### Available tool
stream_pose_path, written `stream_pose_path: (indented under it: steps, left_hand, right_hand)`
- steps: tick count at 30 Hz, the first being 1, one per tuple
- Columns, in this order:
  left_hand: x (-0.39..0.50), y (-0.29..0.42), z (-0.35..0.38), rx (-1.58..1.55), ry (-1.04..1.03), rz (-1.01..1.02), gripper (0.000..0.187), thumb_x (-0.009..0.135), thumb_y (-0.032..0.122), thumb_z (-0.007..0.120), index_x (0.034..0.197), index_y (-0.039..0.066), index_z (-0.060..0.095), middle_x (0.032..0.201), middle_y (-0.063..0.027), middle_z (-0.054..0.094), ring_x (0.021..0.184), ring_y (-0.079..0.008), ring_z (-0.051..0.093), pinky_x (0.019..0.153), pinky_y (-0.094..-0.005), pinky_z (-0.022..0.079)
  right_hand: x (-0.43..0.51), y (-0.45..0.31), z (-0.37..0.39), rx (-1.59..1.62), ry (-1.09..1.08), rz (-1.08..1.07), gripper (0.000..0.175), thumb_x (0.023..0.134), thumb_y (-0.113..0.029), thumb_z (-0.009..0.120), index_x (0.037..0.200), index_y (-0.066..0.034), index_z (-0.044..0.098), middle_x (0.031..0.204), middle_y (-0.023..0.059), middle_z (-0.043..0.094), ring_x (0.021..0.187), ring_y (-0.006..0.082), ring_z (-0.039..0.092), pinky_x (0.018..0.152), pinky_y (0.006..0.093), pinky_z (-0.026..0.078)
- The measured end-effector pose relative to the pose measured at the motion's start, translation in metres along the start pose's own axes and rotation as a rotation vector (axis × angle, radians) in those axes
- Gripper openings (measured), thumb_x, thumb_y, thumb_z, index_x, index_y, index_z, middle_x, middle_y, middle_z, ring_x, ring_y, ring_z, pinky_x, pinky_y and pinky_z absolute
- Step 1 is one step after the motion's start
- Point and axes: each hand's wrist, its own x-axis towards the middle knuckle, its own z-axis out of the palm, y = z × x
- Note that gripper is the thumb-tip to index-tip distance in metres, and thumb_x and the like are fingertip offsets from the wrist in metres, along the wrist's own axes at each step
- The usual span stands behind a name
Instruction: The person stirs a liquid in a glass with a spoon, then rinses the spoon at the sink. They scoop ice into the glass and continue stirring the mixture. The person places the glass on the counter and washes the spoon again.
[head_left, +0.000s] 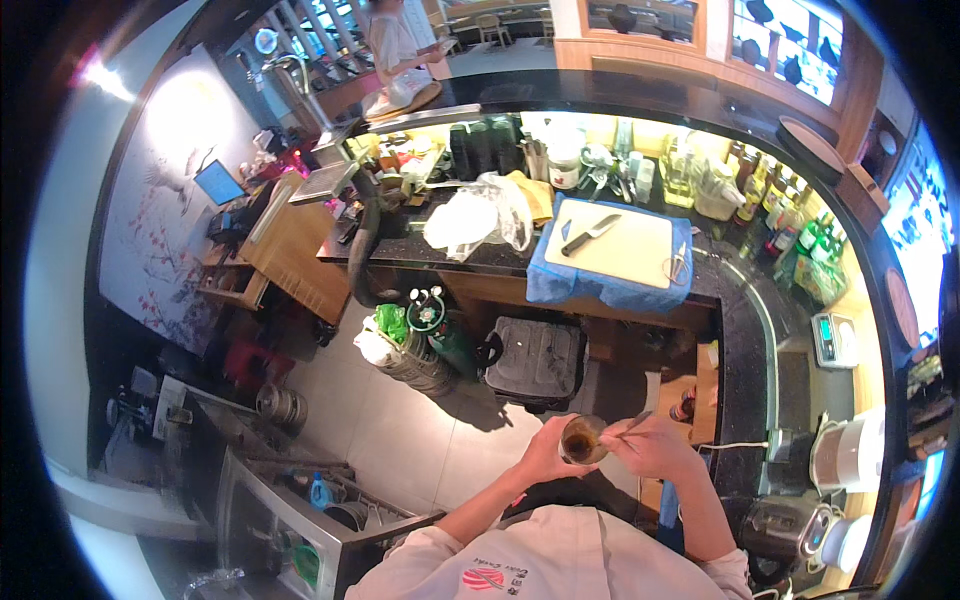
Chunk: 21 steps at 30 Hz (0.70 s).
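My left hand (551, 454) is wrapped around a round cup (582, 441) with something brown inside, held in front of my body over the floor. The fingers of my right hand (646, 444) pinch a thin utensil (634, 424) at the cup's right rim; its kind is too small to tell. Farther off, a kitchen knife (592, 235) with a black handle lies on a cream cutting board (645, 240). Under the board is a blue towel (562, 281), and scissors (677, 264) rest at the board's right edge.
A dark stone counter (750, 300) curves around ahead and right, bearing bottles (817, 232), a digital scale (832, 341) and appliances. Below stand a black lidded bin (536, 356) and a green gas cylinder (454, 345). A steel sink unit (285, 510) is at left. Another person (394, 45) stands beyond the counter.
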Motion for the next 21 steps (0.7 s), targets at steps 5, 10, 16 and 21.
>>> stream_pose_path:
  steps: [5,10,16,21]
  left_hand:
    - [0.011,0.009,0.005,-0.006,-0.025,0.043,0.091,0.062,0.041,0.094,0.134,0.003,0.052,0.122,-0.0161,0.060,0.112,-0.0331,0.061,0.097,-0.0404,0.050]
    - [0.040,0.009,0.015,0.016,-0.147,0.066,0.094,0.060,0.041,0.095,0.135,0.003,0.052,0.123,-0.0155,0.060,0.115,-0.0319,0.060,0.099,-0.0411,0.048]
    - [0.097,-0.001,0.046,0.022,-0.233,0.115,0.094,0.062,0.045,0.093,0.135,0.003,0.051,0.122,-0.0161,0.060,0.115,-0.0327,0.059,0.099,-0.0430,0.048]
    - [0.170,0.000,0.073,0.060,-0.353,0.139,0.095,0.062,0.043,0.092,0.137,0.004,0.049,0.123,-0.0165,0.059,0.114,-0.0346,0.059,0.098,-0.0438,0.049]
  right_hand:
    - [-0.010,0.009,-0.002,-0.027,0.114,0.012,0.017,0.091,-0.014,0.062,0.088,-0.0026,0.074,0.095,0.0112,0.075,0.081,0.0297,0.071,0.070,0.0374,0.057]
    - [-0.021,0.016,-0.019,-0.033,0.134,0.114,0.017,0.092,-0.015,0.063,0.089,-0.0014,0.074,0.091,0.0107,0.075,0.077,0.0305,0.071,0.067,0.0385,0.055]
    - [-0.027,0.043,-0.045,0.035,0.211,0.282,0.021,0.095,-0.018,0.062,0.089,-0.0013,0.073,0.088,0.0135,0.073,0.074,0.0321,0.070,0.066,0.0400,0.056]
    - [-0.037,0.064,-0.093,-0.028,0.456,0.497,0.019,0.095,-0.017,0.065,0.089,-0.0005,0.072,0.087,0.0115,0.074,0.069,0.0311,0.070,0.061,0.0373,0.054]
